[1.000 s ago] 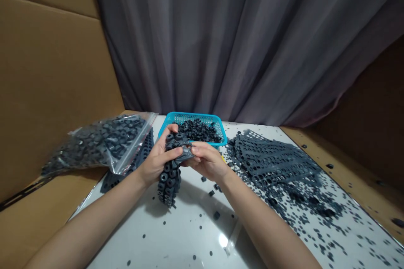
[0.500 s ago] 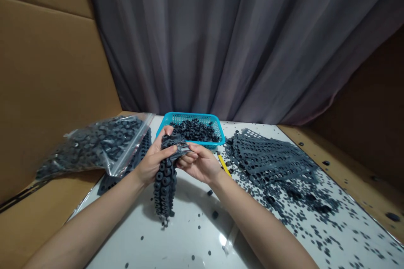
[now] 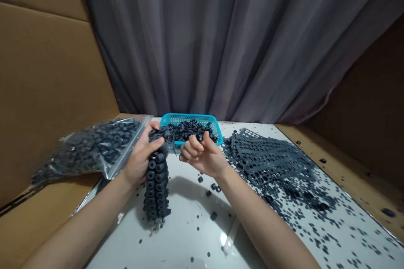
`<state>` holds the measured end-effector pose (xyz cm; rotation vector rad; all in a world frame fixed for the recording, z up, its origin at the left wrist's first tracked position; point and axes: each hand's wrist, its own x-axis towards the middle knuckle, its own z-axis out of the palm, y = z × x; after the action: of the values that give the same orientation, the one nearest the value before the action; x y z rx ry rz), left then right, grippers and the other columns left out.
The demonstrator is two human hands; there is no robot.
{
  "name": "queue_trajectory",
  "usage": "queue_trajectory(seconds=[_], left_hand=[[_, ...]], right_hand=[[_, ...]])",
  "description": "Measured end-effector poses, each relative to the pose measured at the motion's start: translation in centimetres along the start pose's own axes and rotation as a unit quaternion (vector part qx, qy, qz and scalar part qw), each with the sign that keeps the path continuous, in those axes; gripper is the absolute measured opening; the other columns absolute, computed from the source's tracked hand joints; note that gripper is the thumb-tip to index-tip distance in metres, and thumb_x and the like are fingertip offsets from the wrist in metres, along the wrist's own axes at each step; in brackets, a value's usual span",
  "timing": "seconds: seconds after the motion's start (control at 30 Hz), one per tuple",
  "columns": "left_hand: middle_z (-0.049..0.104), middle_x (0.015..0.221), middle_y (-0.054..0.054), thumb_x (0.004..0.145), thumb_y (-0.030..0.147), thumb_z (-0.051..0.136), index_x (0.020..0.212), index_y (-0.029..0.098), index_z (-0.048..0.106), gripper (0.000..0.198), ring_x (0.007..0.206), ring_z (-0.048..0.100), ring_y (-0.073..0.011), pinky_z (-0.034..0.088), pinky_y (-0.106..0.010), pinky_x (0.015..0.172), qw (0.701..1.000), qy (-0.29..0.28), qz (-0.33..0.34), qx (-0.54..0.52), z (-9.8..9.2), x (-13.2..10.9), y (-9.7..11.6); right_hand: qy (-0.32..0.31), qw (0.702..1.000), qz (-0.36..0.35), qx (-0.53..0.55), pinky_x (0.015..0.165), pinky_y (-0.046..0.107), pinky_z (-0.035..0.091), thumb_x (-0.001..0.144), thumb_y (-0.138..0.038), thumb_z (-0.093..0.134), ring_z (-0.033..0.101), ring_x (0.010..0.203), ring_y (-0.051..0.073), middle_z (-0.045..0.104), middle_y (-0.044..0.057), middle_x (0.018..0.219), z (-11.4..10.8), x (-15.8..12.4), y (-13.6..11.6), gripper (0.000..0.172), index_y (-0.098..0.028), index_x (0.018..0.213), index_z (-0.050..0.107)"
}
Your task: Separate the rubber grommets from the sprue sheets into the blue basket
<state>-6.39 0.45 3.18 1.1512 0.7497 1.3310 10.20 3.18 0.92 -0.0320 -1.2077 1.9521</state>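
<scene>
My left hand [image 3: 142, 155] is closed around the upper end of a bent dark rubber sheet [image 3: 157, 189] studded with rows of ring-shaped pieces. The sheet hangs down over the white table, and its folded top edge shows by my thumb. To the right of it, apart from the sheet, my right hand [image 3: 203, 154] has curled fingers with a small black rubber piece [image 3: 199, 138] between thumb and forefinger. Just behind my hands stands a blue plastic basket [image 3: 220, 131] holding many small black rubber pieces [image 3: 191, 128].
On the left lies a clear zip bag [image 3: 91, 147] full of dark rubber rings. Punched-out rubber sheets [image 3: 271, 155] are stacked on the right, with many small black discs [image 3: 318, 229] scattered around. Several loose pieces [image 3: 213, 216] lie on the white table [image 3: 176, 243]. A grey curtain [image 3: 195, 42] hangs behind.
My right hand has come away from the sheet, up and to the right, with a small black piece. My left hand has shifted slightly left with the sheet. More loose pieces show on the table.
</scene>
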Motion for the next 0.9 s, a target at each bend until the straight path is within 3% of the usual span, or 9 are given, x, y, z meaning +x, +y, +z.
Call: queue_trajectory(seconds=[0.1,0.23,0.47,0.57,0.63,0.73,0.8,0.83,0.9], left_hand=[[0.050,0.065,0.006,0.074,0.032,0.061,0.096,0.029,0.036,0.034,0.045,0.044,-0.0077,0.035,-0.017,0.041,0.998,0.051,0.032,0.029,-0.2,0.2,0.6],[0.053,0.067,0.006,0.075,0.034,0.062,0.098,0.027,0.039,0.033,0.052,0.051,-0.0095,0.040,-0.019,0.047,0.987,0.107,0.052,0.108,-0.5,0.4,1.0],[0.054,0.082,0.002,0.071,0.032,0.066,0.099,0.024,0.044,0.036,0.075,0.056,-0.0154,0.045,-0.027,0.068,0.946,0.131,0.105,0.277,-0.9,0.4,1.4],[0.055,0.085,0.001,0.072,0.026,0.064,0.103,0.024,0.045,0.037,0.078,0.057,-0.0169,0.045,-0.029,0.072,0.929,0.132,0.119,0.325,-0.8,0.4,1.6],[0.058,0.089,0.000,0.070,0.022,0.066,0.108,0.024,0.044,0.044,0.083,0.059,-0.0188,0.046,-0.031,0.075,0.927,0.118,0.121,0.335,-0.8,0.4,1.6],[0.061,0.095,-0.002,0.069,0.022,0.067,0.115,0.025,0.040,0.053,0.087,0.061,-0.0205,0.047,-0.033,0.078,0.938,0.093,0.106,0.316,-1.0,0.4,1.4],[0.063,0.097,-0.003,0.071,0.023,0.066,0.119,0.026,0.038,0.056,0.088,0.062,-0.0213,0.048,-0.036,0.080,0.949,0.077,0.085,0.294,-1.0,0.5,1.2],[0.064,0.096,-0.004,0.072,0.023,0.066,0.120,0.026,0.037,0.057,0.088,0.063,-0.0218,0.048,-0.037,0.080,0.953,0.070,0.075,0.284,-1.0,0.5,1.1],[0.065,0.094,-0.004,0.073,0.025,0.065,0.123,0.026,0.034,0.059,0.087,0.063,-0.0224,0.049,-0.039,0.080,0.959,0.057,0.064,0.270,-0.9,0.5,1.0]], right_hand=[[0.016,1.000,0.007,-0.017,0.058,0.029,0.030,0.084,-0.065,0.029,0.021,0.048,0.012,0.020,-0.005,0.050,0.0,0.0,0.1,0.056,-0.019,0.052,0.027],[0.087,0.995,0.043,-0.032,0.059,0.030,0.033,0.081,-0.071,0.019,0.022,0.048,0.012,0.020,-0.004,0.047,-0.1,0.1,0.4,0.063,-0.018,0.049,0.026],[0.112,0.991,0.039,-0.056,0.058,0.028,0.033,0.075,-0.077,0.028,0.022,0.047,0.010,0.018,-0.006,0.048,-0.7,0.6,1.1,0.065,-0.018,0.047,0.033],[0.105,0.980,0.043,-0.164,0.055,0.027,0.032,0.074,-0.079,0.025,0.023,0.047,0.010,0.020,-0.006,0.049,-1.5,0.4,0.0,0.066,-0.019,0.051,0.044],[0.095,0.933,0.094,-0.334,0.052,0.026,0.030,0.075,-0.075,0.032,0.025,0.048,0.009,0.025,-0.006,0.049,-2.7,-0.2,-1.5,0.063,-0.018,0.058,0.054],[0.078,0.760,0.207,-0.611,0.047,0.024,0.025,0.072,-0.053,0.059,0.030,0.047,0.008,0.036,-0.005,0.050,-5.2,-1.9,-3.9,0.038,-0.016,0.065,0.062],[0.079,0.659,0.265,-0.700,0.046,0.024,0.028,0.066,-0.040,0.067,0.038,0.047,0.009,0.047,-0.002,0.053,-6.5,-3.0,-5.1,0.023,-0.017,0.070,0.066],[0.082,0.627,0.282,-0.722,0.046,0.025,0.030,0.064,-0.036,0.069,0.042,0.048,0.010,0.053,0.000,0.056,-6.8,-3.4,-5.6,0.021,-0.018,0.074,0.067],[0.090,0.598,0.273,-0.749,0.048,0.026,0.035,0.065,-0.034,0.068,0.049,0.052,0.013,0.060,0.004,0.064,-6.2,-3.8,-6.2,0.026,-0.019,0.086,0.068]])
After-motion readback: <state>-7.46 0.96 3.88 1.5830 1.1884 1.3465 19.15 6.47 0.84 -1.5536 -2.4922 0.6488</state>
